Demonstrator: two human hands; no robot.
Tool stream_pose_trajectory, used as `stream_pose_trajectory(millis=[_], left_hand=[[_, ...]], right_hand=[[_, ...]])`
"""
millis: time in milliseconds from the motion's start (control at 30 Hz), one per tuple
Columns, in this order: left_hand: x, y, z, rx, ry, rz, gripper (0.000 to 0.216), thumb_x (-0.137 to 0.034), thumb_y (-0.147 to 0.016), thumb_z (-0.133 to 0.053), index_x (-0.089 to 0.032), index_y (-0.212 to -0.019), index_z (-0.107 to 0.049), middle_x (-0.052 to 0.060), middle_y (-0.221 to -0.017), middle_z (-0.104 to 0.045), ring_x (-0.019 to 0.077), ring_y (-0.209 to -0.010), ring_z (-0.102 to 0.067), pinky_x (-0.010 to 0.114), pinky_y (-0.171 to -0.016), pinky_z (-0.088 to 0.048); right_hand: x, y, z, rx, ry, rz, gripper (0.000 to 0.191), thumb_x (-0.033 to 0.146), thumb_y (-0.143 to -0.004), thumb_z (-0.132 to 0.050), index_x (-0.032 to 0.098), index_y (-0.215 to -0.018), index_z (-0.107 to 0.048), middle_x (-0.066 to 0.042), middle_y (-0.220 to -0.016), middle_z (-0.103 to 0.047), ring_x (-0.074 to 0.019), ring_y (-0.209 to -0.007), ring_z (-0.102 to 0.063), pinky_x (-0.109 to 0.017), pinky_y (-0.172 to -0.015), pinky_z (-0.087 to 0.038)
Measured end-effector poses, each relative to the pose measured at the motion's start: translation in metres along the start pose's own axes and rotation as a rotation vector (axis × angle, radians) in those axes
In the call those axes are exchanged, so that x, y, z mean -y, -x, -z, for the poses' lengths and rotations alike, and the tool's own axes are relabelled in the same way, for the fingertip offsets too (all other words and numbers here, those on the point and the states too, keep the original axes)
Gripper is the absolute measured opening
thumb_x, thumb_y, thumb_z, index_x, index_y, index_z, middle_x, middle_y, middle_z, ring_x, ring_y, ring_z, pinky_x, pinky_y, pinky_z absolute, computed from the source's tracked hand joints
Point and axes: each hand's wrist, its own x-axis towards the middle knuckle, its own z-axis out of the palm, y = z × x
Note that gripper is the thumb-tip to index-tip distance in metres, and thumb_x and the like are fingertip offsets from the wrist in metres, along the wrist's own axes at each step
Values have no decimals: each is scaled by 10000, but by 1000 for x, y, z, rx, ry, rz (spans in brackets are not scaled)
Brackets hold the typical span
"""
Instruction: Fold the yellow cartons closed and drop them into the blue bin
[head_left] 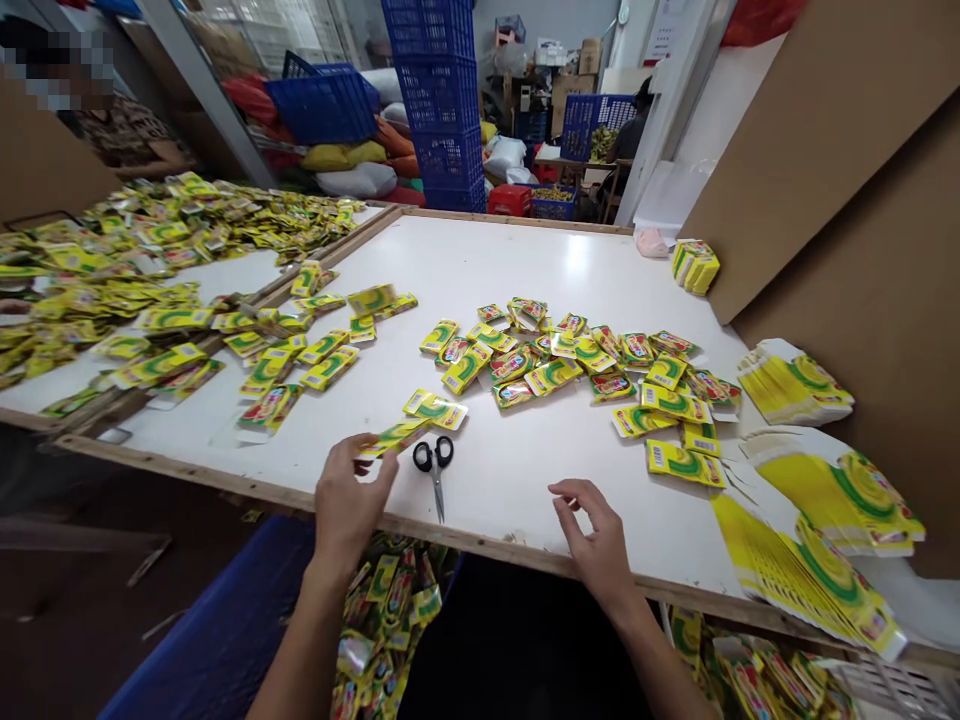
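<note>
My left hand is at the table's front edge, its thumb and fingers closed round the near end of a small yellow-and-green packet. Just beyond lies another flat yellow packet. To the right of that hand, black-handled scissors rest on the white tabletop with their blades towards me. My right hand hovers over the front edge, fingers curved and apart, holding nothing. Several loose packets lie scattered in front of both hands.
Fanned stacks of flat yellow cartons lie at the right beside a cardboard sheet. A heap of packets covers the left table, where a person stands. Below is a blue bin with packets. Blue crates stand behind.
</note>
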Motion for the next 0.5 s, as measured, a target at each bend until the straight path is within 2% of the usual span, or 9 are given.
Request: stream_pose_trajectory(millis=[67,133,200,233,300,400,500], left_hand=[[-31,15,-1,149,125,-96,320,-405,-783,-576,-193,-1022,-565,39,-902,-637,177,-686,-582,305,-677,-491],[-60,33,-12,370,255,-219,289,-372,-785,-600,-205,-1017,-553,22,-878,-639,159,-674,-580,282,-659,-488],[-77,45,-28,557,367,-313,289,-340,-813,-585,-224,-1070,-525,11,-878,-637,150,-679,-583,261,-639,-487],[-78,47,-35,598,395,-339,308,-333,-831,-568,-233,-1115,-506,13,-896,-636,152,-696,-588,260,-641,-488],[-68,42,-47,542,341,-348,337,-325,-862,-529,-232,-1183,-484,44,-966,-625,181,-778,-596,294,-708,-493],[-29,19,-57,335,-15,-234,360,-309,-852,-535,-160,-1179,-523,135,-1041,-581,276,-920,-571,409,-843,-454],[10,-2,-56,345,-321,-147,401,-320,-833,-549,-118,-1179,-539,171,-1024,-564,324,-953,-560,433,-851,-438]], right_hand=[[8,-1,-5,28,55,96,257,289,-878,-550,269,-1121,-635,-84,-1167,-627,-245,-1069,-569,-382,-826,-499],[12,-4,-12,90,92,153,364,276,-856,-585,286,-1219,-575,-85,-1224,-601,-253,-1102,-551,-400,-857,-491],[11,-6,-16,146,106,148,323,267,-866,-568,272,-1189,-581,-76,-1096,-648,-235,-976,-589,-367,-803,-497],[7,-7,-16,151,112,125,264,265,-875,-552,260,-1135,-598,-64,-998,-662,-220,-886,-597,-342,-756,-495],[-2,-7,-14,120,131,47,167,280,-879,-542,233,-1024,-609,-34,-840,-644,-191,-737,-571,-300,-670,-471],[-16,-4,-9,53,144,-64,155,320,-864,-558,206,-967,-581,2,-735,-596,-163,-637,-523,-267,-606,-431],[-21,-1,-9,53,119,-103,154,345,-858,-560,207,-929,-567,25,-687,-569,-149,-602,-501,-250,-576,-406]])
